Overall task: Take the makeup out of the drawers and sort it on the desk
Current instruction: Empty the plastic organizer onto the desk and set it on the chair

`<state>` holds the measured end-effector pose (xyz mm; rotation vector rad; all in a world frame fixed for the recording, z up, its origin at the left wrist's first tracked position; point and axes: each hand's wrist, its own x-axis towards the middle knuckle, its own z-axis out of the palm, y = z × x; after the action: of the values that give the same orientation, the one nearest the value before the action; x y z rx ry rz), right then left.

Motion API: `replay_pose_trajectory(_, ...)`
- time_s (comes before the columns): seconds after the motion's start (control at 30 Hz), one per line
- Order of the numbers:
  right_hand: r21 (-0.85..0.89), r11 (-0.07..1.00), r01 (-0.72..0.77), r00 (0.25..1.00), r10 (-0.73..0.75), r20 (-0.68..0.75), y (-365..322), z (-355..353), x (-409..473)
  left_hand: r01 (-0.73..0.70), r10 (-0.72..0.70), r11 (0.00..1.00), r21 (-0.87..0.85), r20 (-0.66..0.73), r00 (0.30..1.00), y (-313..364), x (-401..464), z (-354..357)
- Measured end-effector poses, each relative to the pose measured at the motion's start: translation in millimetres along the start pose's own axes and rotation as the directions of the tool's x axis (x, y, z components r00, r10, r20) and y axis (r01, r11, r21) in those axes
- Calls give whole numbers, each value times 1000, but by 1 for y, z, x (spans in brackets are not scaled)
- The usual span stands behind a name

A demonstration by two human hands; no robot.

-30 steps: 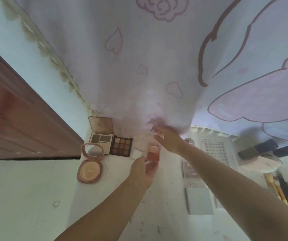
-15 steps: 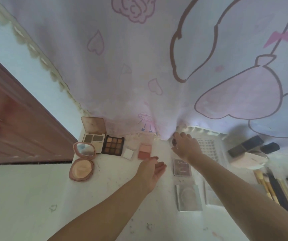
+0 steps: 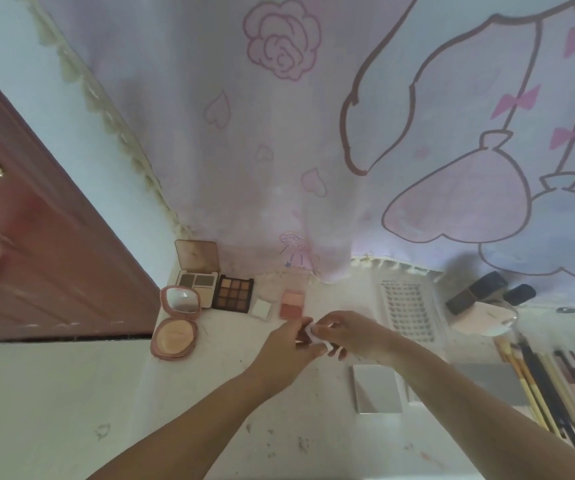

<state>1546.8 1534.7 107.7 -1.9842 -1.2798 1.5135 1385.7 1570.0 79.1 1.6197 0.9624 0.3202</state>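
My left hand (image 3: 289, 348) and my right hand (image 3: 352, 332) meet above the middle of the white desk (image 3: 210, 393). Both pinch a small pale item (image 3: 314, 331) that their fingers mostly hide. Just behind them a row of makeup lies along the curtain: an open round pink powder compact (image 3: 173, 336), an eyeshadow palette with its lid up (image 3: 197, 284), a dark nine-pan palette (image 3: 232, 294), a small white square (image 3: 262, 308) and a pink blush (image 3: 292, 303).
A printed pink curtain (image 3: 314, 150) hangs at the back. A white lash tray (image 3: 405, 306), dark tubes (image 3: 476, 296), a silver square case (image 3: 376, 388) and a row of brushes (image 3: 549, 386) lie to the right. At the left stands a brown door (image 3: 36, 254).
My left hand set the pink blush down in the row and let go. My right hand came off the curtain to a small dark compact. Both hands now meet on a small pale item.
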Motion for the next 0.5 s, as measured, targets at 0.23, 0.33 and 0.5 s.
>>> replay_pose_trajectory(0.23, -108, 994, 17, 984, 2, 178, -2, -9, -10, 221, -185, 969, -109, 274, 944, 0, -4, -22)
replay_pose_trajectory(0.33, -216, 975, 43, 987, -7, 162, 2, -12, -12, 286, -215, 952, -112, 421, 881, 3, 6, -32)
replay_pose_trajectory(0.5, -224, 964, 143, 989, -145, 11, 11, -22, -9, 561, -288, 725, -400, 563, 774, -6, 21, -44)
